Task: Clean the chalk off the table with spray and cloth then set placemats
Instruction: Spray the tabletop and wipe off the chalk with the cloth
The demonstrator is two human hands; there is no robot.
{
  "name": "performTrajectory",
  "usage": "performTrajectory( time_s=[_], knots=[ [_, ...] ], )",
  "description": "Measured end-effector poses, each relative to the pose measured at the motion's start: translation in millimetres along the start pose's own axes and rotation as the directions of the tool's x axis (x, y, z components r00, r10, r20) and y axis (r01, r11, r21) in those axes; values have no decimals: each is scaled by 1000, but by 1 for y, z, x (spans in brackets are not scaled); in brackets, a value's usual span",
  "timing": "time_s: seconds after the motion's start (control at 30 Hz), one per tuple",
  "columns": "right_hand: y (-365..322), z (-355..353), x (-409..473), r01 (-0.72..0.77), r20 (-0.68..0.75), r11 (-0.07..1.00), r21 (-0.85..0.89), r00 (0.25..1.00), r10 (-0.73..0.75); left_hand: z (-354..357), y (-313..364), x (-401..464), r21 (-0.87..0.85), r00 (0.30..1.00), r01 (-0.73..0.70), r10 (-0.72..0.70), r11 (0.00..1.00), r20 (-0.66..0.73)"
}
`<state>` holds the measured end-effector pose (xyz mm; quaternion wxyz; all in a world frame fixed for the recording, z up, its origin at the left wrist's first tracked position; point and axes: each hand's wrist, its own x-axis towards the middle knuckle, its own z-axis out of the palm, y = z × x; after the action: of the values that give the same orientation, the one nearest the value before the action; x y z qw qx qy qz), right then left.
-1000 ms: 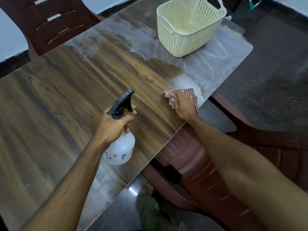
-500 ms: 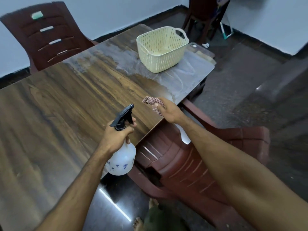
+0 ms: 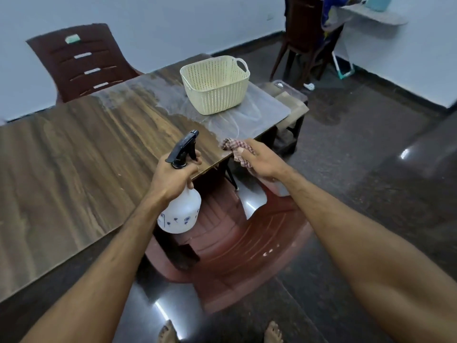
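left hand (image 3: 170, 178) grip wrapped round neck of white plastic spray bottle with black trigger (image 3: 181, 194), held at near edge of brown wood-grain table (image 3: 74, 154). right hand (image 3: 262, 162) grip clutches red checked cloth (image 3: 235, 149) at same edge. cream perforated plastic basket (image 3: 215, 85) on chalky far end of table.

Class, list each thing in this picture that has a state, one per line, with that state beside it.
Spray bottle: upright, gripped at the neck by the left hand, off the table edge.
Checked cloth: bunched, held by the right hand at the table's edge.
Table: near part wiped, far end chalky.
Basket: upright on the chalky end.
Near chair: pushed under the table.
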<state>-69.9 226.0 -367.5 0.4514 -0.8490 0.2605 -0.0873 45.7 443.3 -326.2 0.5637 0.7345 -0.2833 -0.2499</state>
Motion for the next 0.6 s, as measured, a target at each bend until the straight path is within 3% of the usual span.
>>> performTrajectory(
  time_s=[0.2,0.6],
  knots=[
    [35,-75,-40,68,38,998,18,997,-69,84,28,-8,-19,995,-11,9,1000,-103],
    [95,-175,-45,51,6,997,54,999,-51,191,61,35,-26,988,-15,11,1000,-152]
  ],
)
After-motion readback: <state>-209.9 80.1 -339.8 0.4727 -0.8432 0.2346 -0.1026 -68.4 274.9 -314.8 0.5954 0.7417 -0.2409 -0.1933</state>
